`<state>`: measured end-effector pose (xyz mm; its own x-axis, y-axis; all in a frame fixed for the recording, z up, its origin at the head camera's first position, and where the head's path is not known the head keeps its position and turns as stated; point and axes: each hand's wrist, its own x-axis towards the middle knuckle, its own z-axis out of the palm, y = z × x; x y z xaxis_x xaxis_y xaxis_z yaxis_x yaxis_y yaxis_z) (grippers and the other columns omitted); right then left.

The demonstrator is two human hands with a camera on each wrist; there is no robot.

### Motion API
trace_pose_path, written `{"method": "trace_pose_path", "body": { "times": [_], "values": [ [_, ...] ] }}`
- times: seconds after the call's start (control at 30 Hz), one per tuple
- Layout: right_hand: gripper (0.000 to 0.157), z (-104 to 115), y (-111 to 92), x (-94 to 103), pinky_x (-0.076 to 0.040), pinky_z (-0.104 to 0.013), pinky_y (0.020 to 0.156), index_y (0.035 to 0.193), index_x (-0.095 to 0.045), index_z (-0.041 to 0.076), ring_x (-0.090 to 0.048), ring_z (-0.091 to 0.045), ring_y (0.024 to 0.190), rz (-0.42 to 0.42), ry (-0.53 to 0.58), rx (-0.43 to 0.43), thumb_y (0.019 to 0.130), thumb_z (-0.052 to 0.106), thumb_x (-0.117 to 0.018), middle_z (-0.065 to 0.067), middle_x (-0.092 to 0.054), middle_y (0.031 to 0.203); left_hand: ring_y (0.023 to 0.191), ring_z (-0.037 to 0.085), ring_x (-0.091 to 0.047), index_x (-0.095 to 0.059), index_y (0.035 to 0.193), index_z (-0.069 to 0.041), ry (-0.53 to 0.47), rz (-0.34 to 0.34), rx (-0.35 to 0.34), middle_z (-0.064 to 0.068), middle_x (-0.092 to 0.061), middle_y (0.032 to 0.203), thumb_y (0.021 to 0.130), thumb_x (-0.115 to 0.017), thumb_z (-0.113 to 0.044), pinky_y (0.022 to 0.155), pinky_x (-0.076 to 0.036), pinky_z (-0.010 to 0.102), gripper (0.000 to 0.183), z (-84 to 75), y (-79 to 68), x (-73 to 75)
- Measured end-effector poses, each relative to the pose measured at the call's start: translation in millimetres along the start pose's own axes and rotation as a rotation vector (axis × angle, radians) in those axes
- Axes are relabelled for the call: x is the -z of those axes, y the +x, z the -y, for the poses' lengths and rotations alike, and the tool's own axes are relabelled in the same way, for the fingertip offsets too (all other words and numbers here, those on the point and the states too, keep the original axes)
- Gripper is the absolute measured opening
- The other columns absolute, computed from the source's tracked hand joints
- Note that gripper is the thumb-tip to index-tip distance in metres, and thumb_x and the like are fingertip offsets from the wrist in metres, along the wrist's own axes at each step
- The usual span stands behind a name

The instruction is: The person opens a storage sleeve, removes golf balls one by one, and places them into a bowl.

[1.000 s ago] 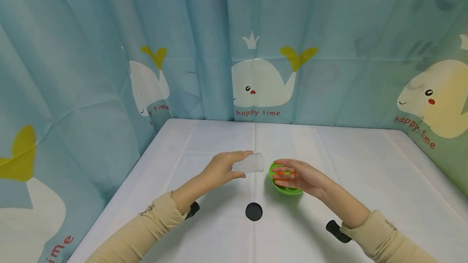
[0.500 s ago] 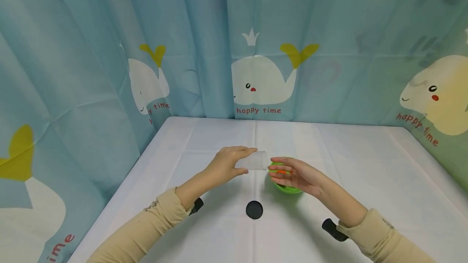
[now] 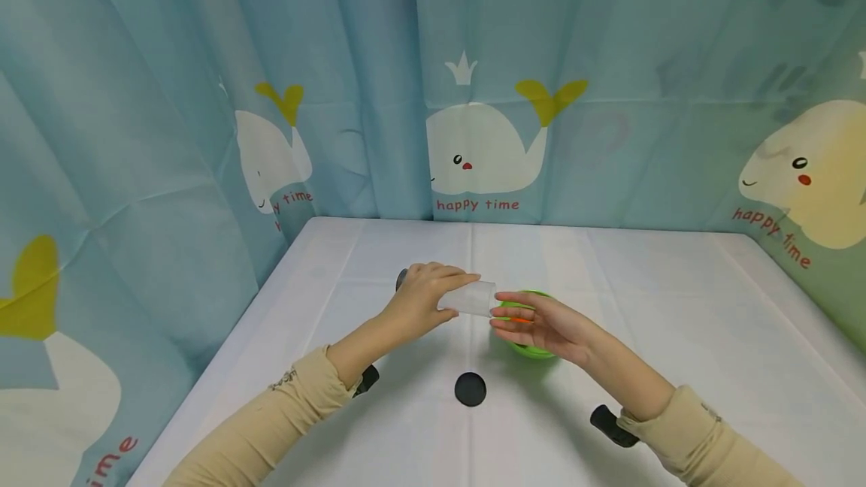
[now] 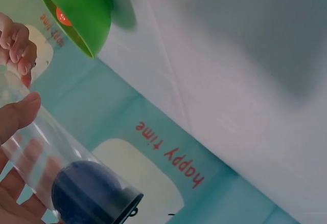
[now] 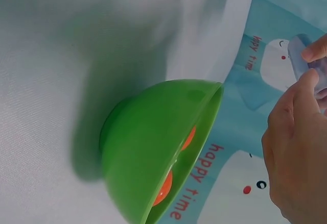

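Note:
My left hand (image 3: 419,297) grips a clear plastic tube (image 3: 473,298) above the table, its mouth toward the right and tipped slightly down. A dark blue ball (image 4: 84,188) sits in the tube's far end, by a black base, in the left wrist view. My right hand (image 3: 555,328) has its fingers loosely extended, fingertips right at the tube's mouth. Partly hidden beneath that hand stands a green bowl (image 5: 148,132), upright on the table, with orange balls (image 5: 162,189) showing inside its rim.
A round black cap (image 3: 470,389) lies on the white-covered table (image 3: 379,427), nearer me than the bowl. Behind the table and along its sides hangs a blue curtain (image 3: 365,156) printed with whales.
My left hand has shifted right with the tube and tilted it, so its dark far end shows behind the hand. The right hand has moved slightly left to the tube's mouth.

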<state>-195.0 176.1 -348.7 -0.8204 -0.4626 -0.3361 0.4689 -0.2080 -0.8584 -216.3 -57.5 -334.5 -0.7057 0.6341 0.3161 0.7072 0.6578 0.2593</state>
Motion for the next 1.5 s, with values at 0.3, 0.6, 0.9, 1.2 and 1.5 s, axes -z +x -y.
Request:
{"method": "trace_pose_path", "body": {
  "times": [0.3, 0.6, 0.9, 1.2, 1.5],
  "values": [
    [0.04, -3, 2, -2.8, -0.053, -0.029, 0.089, 0.134, -0.042, -0.001, -0.065, -0.022, 0.099, 0.019, 0.042, -0.001, 0.1, 0.02, -0.044, -0.01, -0.058, 0.108, 0.115, 0.022, -0.053, -0.06, 0.128, -0.02, 0.073, -0.033, -0.035, 0.001, -0.063, 0.122, 0.074, -0.078, -0.003, 0.097, -0.036, 0.049, 0.059, -0.8, 2.4, 0.1],
    [0.043, -4, 5, -6.3, -0.052, -0.031, 0.09, 0.134, -0.035, -0.004, -0.065, -0.023, 0.098, 0.019, 0.096, 0.019, 0.099, 0.017, -0.047, -0.015, -0.056, 0.112, 0.111, 0.021, -0.055, -0.065, 0.121, -0.022, 0.156, -0.108, -0.075, -0.002, -0.066, 0.115, 0.068, -0.079, 0.004, 0.096, -0.036, 0.044, 0.06, -1.1, 5.5, 0.8],
    [0.037, -4, 8, -11.3, -0.053, -0.028, 0.087, 0.127, -0.037, -0.004, -0.066, -0.022, 0.095, 0.014, 0.107, 0.021, 0.098, 0.014, -0.05, -0.015, -0.054, 0.112, 0.11, 0.022, -0.056, -0.066, 0.119, -0.02, 0.172, -0.114, -0.08, -0.001, -0.067, 0.114, 0.069, -0.078, 0.004, 0.098, -0.035, 0.045, 0.057, -0.8, 5.8, 3.5],
    [0.056, -2, 7, -11.0, -0.054, -0.026, 0.085, 0.138, -0.022, -0.009, -0.066, -0.019, 0.094, 0.023, 0.132, 0.017, 0.096, 0.013, -0.052, -0.013, -0.051, 0.112, 0.112, 0.024, -0.055, -0.064, 0.122, -0.019, 0.145, -0.085, -0.051, 0.001, -0.066, 0.118, 0.072, -0.077, 0.004, 0.099, -0.034, 0.046, 0.057, -0.1, 6.0, 4.9],
    [0.054, 0, 4, -7.7, -0.053, -0.027, 0.086, 0.138, -0.025, -0.008, -0.066, -0.02, 0.095, 0.038, 0.133, 0.024, 0.097, 0.013, -0.052, -0.012, -0.055, 0.109, 0.113, 0.023, -0.054, -0.064, 0.123, -0.02, 0.123, -0.101, -0.049, 0.001, -0.065, 0.12, 0.071, -0.077, 0.004, 0.099, -0.034, 0.046, 0.058, 0.3, 5.8, 4.4]
  ]
}}
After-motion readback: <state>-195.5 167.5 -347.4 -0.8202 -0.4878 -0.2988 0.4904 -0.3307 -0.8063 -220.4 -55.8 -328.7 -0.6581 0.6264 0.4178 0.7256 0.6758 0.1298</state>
